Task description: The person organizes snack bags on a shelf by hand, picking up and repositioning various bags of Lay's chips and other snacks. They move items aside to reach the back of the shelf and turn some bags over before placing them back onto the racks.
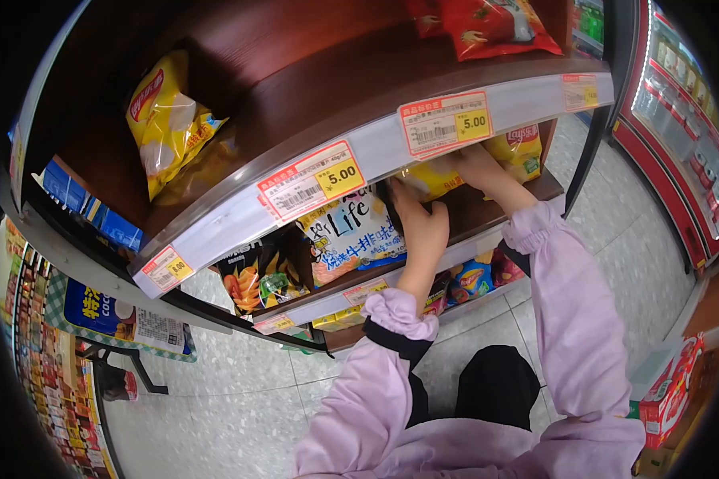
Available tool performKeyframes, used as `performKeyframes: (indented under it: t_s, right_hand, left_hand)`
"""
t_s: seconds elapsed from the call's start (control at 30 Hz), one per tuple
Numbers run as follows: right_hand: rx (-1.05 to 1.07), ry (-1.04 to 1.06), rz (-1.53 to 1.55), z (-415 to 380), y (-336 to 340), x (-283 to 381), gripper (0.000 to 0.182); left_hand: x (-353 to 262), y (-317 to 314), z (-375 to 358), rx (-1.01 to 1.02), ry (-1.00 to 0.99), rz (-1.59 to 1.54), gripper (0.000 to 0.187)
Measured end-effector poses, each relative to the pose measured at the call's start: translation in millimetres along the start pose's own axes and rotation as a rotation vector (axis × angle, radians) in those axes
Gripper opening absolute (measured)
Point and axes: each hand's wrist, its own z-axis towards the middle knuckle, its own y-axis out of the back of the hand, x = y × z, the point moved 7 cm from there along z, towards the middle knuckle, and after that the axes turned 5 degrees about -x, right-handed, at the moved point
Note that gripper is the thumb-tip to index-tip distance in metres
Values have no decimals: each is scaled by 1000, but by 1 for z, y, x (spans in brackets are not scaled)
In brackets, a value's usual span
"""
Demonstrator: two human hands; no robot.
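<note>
My left hand [423, 231] reaches into the middle shelf, thumb apart from the fingers, against the right side of a white snack bag [351, 231] printed "Life". Its fingertips are partly hidden in the dark gap. Just right of it, my right hand [479, 172] is closed on a yellow bag of chips [433, 179] under the price strip, which hides part of the fingers and the bag. Another yellow chip bag [523, 152] stands at the right end. A black snack bag [264, 275] is at the left of the same shelf.
The upper shelf's price strip [375, 152] juts out above my hands. On that shelf lie a yellow Lay's bag [168, 120] and a red bag [499, 32]. More snacks [471, 279] sit on the lower shelf. A drinks cooler [687, 136] stands at right, a red box [671, 391] below it.
</note>
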Motion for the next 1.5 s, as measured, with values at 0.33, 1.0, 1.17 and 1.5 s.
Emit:
performKeyframes:
  t_s: [0.33,1.0,1.17,1.5]
  right_hand:
    - [-124,-168,435,11,2,-5,34]
    - [-256,82,45,30,-12,-24,32]
    - [-61,-57,-86,33,-21,-25,34]
    - [-122,354,-371,-15,-11,3,44]
  left_hand:
    - [-14,-5,15,-254,-187,-11,61]
    - [14,-25,45,-159,-131,-112,65]
    - [16,-21,38,-252,-126,11,67]
    - [-9,-11,24,-112,-68,30,68]
